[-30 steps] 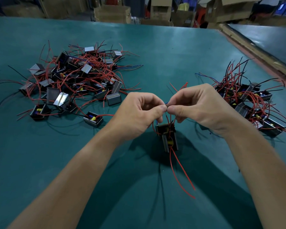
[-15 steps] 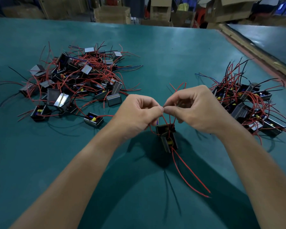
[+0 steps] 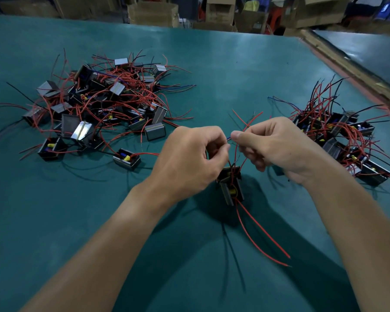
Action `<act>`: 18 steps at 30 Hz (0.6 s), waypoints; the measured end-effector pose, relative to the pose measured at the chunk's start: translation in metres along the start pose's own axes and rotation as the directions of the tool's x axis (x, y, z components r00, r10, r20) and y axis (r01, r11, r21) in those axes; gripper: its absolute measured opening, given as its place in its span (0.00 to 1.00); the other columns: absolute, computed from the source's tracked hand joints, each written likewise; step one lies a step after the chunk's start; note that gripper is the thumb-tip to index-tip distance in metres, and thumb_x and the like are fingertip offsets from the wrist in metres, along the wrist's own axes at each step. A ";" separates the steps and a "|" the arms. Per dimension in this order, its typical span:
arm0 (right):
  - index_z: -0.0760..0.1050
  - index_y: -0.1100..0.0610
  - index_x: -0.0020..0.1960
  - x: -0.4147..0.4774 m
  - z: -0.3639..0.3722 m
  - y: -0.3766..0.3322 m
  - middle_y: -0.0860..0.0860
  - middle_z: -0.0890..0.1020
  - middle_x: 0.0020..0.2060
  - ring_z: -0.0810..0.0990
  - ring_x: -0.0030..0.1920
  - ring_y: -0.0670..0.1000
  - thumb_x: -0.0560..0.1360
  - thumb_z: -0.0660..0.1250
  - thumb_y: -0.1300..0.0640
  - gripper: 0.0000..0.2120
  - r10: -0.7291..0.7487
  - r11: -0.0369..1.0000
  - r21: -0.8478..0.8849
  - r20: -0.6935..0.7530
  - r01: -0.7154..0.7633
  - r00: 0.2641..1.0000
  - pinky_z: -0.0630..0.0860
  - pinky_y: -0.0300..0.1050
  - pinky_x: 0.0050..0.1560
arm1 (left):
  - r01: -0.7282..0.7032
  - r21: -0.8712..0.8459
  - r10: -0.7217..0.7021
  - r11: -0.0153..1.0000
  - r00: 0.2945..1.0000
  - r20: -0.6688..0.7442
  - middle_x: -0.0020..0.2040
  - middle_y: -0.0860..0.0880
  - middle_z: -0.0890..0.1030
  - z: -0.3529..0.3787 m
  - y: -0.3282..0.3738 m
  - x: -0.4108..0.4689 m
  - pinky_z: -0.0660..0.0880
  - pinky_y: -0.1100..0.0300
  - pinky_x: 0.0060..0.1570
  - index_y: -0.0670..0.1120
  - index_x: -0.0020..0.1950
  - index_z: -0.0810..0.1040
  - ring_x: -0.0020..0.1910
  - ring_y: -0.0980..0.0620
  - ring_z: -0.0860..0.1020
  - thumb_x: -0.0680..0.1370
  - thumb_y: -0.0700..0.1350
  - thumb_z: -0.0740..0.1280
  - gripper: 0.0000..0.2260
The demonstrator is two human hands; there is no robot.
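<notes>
The black wired module [image 3: 231, 188] seems to hang by its upper leads [image 3: 228, 138] just below both hands, close over the tabletop [image 3: 234, 64]. The left hand [image 3: 189, 158] and right hand [image 3: 273, 147], fingers curled, each pinch a lead end above it, probably to twist them together.

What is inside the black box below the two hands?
Inside the black box a yellow part and wires show. Its grey side and the left hand cover the rest.
</notes>
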State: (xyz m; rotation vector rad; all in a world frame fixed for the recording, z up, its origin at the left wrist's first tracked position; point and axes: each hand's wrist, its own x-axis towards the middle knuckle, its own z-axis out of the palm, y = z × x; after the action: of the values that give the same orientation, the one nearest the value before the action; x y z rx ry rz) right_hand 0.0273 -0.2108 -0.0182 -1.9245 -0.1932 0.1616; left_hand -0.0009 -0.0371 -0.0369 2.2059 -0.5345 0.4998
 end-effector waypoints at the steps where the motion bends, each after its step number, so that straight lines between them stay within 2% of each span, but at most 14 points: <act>1: 0.74 0.59 0.27 0.000 0.001 0.000 0.50 0.72 0.20 0.67 0.20 0.47 0.77 0.70 0.54 0.21 -0.001 1.000 -0.001 0.011 0.001 1.000 0.66 0.36 0.21 | -0.007 0.004 0.007 1.000 1.000 -0.002 0.27 0.51 0.76 0.000 0.001 0.000 0.70 0.54 0.28 0.45 0.37 0.78 0.27 0.47 0.73 0.76 0.44 0.68 0.09; 8: 0.78 0.61 0.33 -0.003 -0.001 -0.001 0.51 0.77 0.24 0.71 0.22 0.45 0.76 0.70 0.56 0.15 0.001 0.998 0.067 0.105 -0.008 0.995 0.68 0.35 0.23 | -0.042 0.063 0.042 0.997 0.999 0.001 0.26 0.53 0.71 -0.001 0.003 -0.002 0.66 0.57 0.28 0.46 0.37 0.77 0.26 0.49 0.68 0.75 0.45 0.68 0.08; 12: 0.80 0.65 0.39 -0.003 -0.002 -0.001 0.50 0.78 0.26 0.72 0.23 0.45 0.76 0.70 0.59 0.10 0.009 0.996 0.089 0.122 -0.020 0.993 0.69 0.35 0.24 | -0.042 0.072 0.041 0.997 0.999 0.017 0.27 0.52 0.75 -0.001 0.002 -0.001 0.66 0.58 0.28 0.46 0.38 0.79 0.26 0.49 0.69 0.75 0.45 0.68 0.07; 16: 0.80 0.61 0.37 -0.003 -0.003 -0.001 0.50 0.79 0.26 0.73 0.24 0.44 0.76 0.70 0.63 0.08 0.006 0.996 0.086 0.127 -0.017 0.992 0.71 0.35 0.25 | -0.038 0.056 0.036 0.998 0.999 0.034 0.27 0.54 0.74 -0.001 0.000 -0.002 0.67 0.58 0.29 0.46 0.38 0.80 0.26 0.50 0.70 0.76 0.45 0.68 0.07; 18: 0.80 0.59 0.37 -0.002 -0.003 0.000 0.49 0.79 0.26 0.73 0.25 0.44 0.76 0.69 0.65 0.09 -0.032 0.995 0.093 0.137 0.019 0.990 0.72 0.36 0.26 | -0.011 -0.008 0.011 1.000 0.998 0.054 0.26 0.55 0.73 0.000 0.000 -0.002 0.66 0.60 0.28 0.46 0.38 0.81 0.26 0.53 0.69 0.75 0.45 0.68 0.07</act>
State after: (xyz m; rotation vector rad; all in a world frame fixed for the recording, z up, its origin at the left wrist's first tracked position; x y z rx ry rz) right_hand 0.0256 -0.2138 -0.0168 -1.8197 -0.2977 0.2830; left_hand -0.0027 -0.0367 -0.0382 2.2153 -0.5767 0.4444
